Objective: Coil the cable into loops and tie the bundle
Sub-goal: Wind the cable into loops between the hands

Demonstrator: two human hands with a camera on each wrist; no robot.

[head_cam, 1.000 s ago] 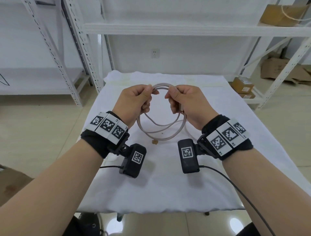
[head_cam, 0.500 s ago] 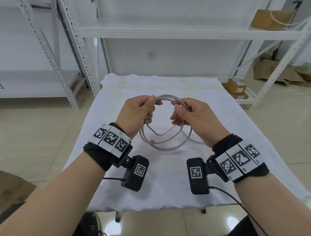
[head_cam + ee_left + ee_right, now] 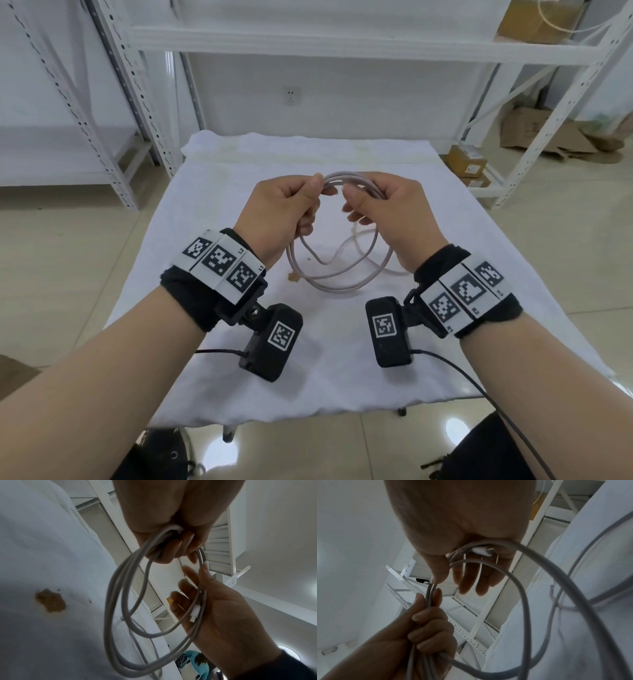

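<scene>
- Both hands sit closer together than half a second ago, near the middle of the head view, and the coil hangs lower between them.
- Left hand is a fist, knuckles up, with thumb and curled fingers gripping the top of the cable loops; the right wrist view shows the strands running down through that fist.
- Right hand has gone from a closed grip to a looser one: its thumb presses the bundle against the palm while the fingers stretch out almost straight.
- A white plug lies across the right palm beside the strands.
- Cable forms several loops held above the white cloth, dangling at frame centre, with one strand trailing onto the cloth at right.
- A brown spot lies on the cloth left of the loops.
</scene>
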